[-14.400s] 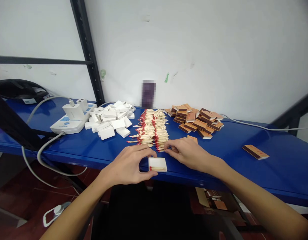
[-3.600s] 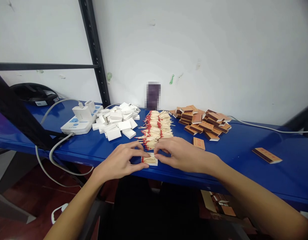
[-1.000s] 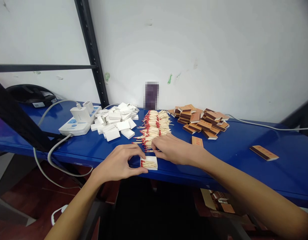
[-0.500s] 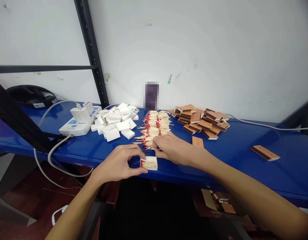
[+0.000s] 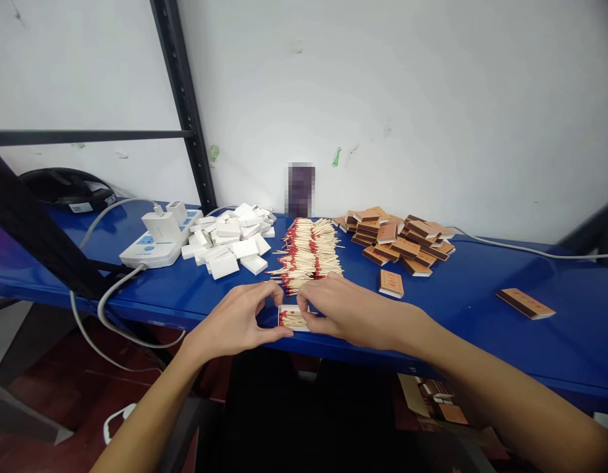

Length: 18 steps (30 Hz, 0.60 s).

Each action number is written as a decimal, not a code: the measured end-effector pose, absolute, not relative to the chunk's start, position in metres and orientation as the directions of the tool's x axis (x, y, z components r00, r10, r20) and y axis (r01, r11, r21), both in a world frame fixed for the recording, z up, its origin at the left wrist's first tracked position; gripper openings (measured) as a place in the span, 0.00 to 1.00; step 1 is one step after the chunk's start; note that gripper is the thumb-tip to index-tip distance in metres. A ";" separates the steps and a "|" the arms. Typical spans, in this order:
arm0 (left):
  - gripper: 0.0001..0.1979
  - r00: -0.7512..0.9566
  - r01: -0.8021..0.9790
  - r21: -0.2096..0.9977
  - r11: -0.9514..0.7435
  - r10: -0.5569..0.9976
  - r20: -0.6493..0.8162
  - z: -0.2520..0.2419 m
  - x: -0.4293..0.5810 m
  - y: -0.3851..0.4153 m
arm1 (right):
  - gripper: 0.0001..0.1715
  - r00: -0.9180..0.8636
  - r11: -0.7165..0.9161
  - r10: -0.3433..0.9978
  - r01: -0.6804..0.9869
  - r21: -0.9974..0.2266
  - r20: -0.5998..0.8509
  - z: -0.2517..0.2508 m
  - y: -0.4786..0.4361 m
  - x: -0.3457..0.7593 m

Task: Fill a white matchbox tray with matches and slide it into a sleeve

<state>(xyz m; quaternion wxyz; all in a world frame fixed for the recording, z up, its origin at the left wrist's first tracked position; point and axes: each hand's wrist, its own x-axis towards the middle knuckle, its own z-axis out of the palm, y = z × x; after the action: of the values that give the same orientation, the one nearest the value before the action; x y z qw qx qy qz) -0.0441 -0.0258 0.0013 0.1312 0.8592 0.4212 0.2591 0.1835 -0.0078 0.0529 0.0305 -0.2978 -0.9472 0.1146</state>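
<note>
A small white matchbox tray [image 5: 288,308] lies at the shelf's front edge with red-tipped matches [image 5: 290,320] in it. My left hand [image 5: 239,318] grips the tray's left end between thumb and fingers. Over the right end of the tray, my right hand [image 5: 350,309] is closed in a pinch on matches, their ends partly hidden by the fingers. Just behind both hands spreads a large heap of loose matches [image 5: 304,253], with red heads in rows.
White trays [image 5: 229,236] are piled to the left, brown matchbox sleeves [image 5: 402,240] to the right. One sleeve [image 5: 391,282] lies near my right wrist, another [image 5: 525,303] farther right. A power strip [image 5: 156,246] with cables sits beside the black shelf post [image 5: 185,98].
My right hand has come from the match heap toward me, down to the tray, with matches in its fingers. My left hand still grips the tray.
</note>
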 end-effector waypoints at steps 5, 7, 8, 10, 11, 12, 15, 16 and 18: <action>0.18 0.522 0.647 0.433 -0.628 0.778 0.349 0.002 -0.044 -0.026 | 0.07 -0.818 0.795 0.574 0.565 -0.223 -0.025 0.057 -0.009 0.179; 0.18 0.522 0.644 0.433 -0.631 0.776 0.354 0.003 -0.044 -0.026 | 0.06 -0.811 0.791 0.583 0.579 -0.196 -0.046 0.058 -0.010 0.177; 0.17 0.525 0.640 0.434 -0.634 0.773 0.355 0.003 -0.044 -0.027 | 0.07 -0.809 0.790 0.584 0.584 -0.186 -0.060 0.058 -0.010 0.176; 0.15 0.542 0.625 0.436 -0.647 0.762 0.354 0.005 -0.043 -0.027 | 0.08 -0.813 0.794 0.577 0.581 -0.178 -0.078 0.058 -0.010 0.175; 0.14 0.556 0.613 0.437 -0.658 0.752 0.354 0.006 -0.043 -0.027 | 0.08 -0.816 0.797 0.572 0.576 -0.181 -0.079 0.057 -0.010 0.175; 0.13 0.570 0.599 0.438 -0.670 0.742 0.353 0.007 -0.043 -0.027 | 0.09 -0.820 0.799 0.568 0.571 -0.186 -0.076 0.057 -0.010 0.175; 0.11 0.597 0.567 0.447 -0.692 0.719 0.356 0.007 -0.043 -0.026 | 0.10 -0.813 0.794 0.580 0.577 -0.192 -0.050 0.056 -0.012 0.174; 0.11 0.598 0.563 0.450 -0.693 0.718 0.357 0.007 -0.044 -0.026 | 0.10 -0.807 0.789 0.589 0.586 -0.187 -0.043 0.056 -0.012 0.174; 0.12 0.590 0.568 0.457 -0.685 0.726 0.355 0.006 -0.044 -0.025 | 0.10 -0.795 0.780 0.606 0.601 -0.175 -0.029 0.056 -0.013 0.173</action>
<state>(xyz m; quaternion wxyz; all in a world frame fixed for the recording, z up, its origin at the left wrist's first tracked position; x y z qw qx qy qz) -0.0442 -0.0254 0.0056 0.1494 0.8789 0.3678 0.2644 0.1731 -0.0132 0.0558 0.0143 -0.3201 -0.9432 0.0880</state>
